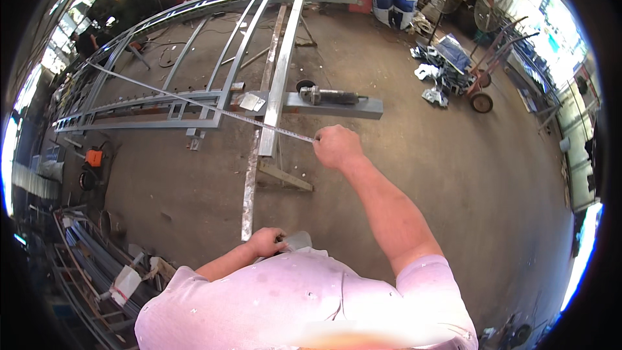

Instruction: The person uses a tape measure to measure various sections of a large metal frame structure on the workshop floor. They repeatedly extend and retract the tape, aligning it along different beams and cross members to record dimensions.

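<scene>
My right hand (pixel 337 147) is stretched out in front of me and grips the near end of a long steel tape (pixel 201 105). The tape runs taut from my fist up and to the left, across a grey metal gate frame (pixel 194 100) lying on the floor. My left hand (pixel 267 242) is pulled in against my stomach and closed on a small grey object, probably the tape's case (pixel 297 241), partly hidden by my shirt. A long grey square tube (pixel 282 68) lies across the frame, pointing away from me.
An angle grinder (pixel 327 96) rests on a grey beam (pixel 353 107) beyond my right hand. A rusty flat bar (pixel 249 185) lies on the dirt floor. A hand cart (pixel 483 81) and scrap stand at the right, metal stock (pixel 84 253) at the lower left, and blue-white drums (pixel 395 0) at the back.
</scene>
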The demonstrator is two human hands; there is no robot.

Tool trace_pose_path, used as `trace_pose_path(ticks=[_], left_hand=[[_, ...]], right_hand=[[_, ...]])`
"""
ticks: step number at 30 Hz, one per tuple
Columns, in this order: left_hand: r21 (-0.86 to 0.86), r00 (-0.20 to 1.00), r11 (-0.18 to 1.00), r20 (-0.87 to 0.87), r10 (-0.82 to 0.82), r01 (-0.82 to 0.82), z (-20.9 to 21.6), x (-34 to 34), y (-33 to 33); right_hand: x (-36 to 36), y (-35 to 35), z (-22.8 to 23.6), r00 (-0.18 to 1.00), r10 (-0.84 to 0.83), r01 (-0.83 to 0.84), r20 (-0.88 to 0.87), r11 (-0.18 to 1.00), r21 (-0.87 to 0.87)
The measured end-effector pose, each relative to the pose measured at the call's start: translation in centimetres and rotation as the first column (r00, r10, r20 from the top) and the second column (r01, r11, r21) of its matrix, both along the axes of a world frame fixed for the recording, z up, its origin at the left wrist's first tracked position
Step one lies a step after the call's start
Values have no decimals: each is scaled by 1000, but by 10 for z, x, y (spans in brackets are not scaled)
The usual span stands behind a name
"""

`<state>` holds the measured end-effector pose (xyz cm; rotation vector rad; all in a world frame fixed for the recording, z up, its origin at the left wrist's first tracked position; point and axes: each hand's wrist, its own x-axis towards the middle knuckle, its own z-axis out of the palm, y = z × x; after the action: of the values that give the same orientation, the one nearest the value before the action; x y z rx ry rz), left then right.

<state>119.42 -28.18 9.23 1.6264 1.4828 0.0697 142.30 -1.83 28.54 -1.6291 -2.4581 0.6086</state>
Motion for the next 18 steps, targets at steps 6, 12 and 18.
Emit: trace_pose_path(ticks=[6, 12, 18], left_hand=[[30, 987, 992, 117, 114, -119, -15, 92, 83], [-97, 949, 993, 302, 96, -69, -49, 215, 226], [-108, 941, 989, 313, 130, -101, -27, 286, 351]], right_hand=[[50, 99, 5, 996, 76, -76, 53, 997, -16], [120, 219, 15, 994, 64, -60, 94, 997, -39], [183, 346, 21, 988, 148, -141, 49, 983, -116]])
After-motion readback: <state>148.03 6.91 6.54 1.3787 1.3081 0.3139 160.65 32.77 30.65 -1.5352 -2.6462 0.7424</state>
